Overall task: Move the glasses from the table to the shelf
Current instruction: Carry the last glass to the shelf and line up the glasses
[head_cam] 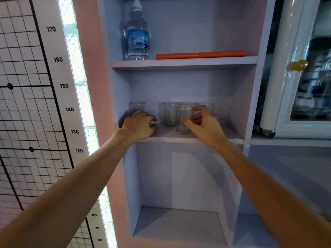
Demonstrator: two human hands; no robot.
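Several clear glasses stand on the middle shelf (179,137) of a pale lilac shelf unit. My left hand (138,125) lies at the shelf's front left with its fingers curled, in front of the lower part of one glass (137,106). That hand hides the base of the glass, so a grip on it cannot be made out. My right hand (202,126) holds the front glass (184,113), which stands on the shelf: my thumb lies across its front and my curled fingers sit at its right side. Three more glasses (170,113) stand close behind it.
The shelf above carries a water bottle (138,38) and a flat orange book (200,54). The compartment below (179,221) holds nothing. A white glass-door cabinet (300,86) stands on the right, and a height chart with a lit strip (59,86) is on the left.
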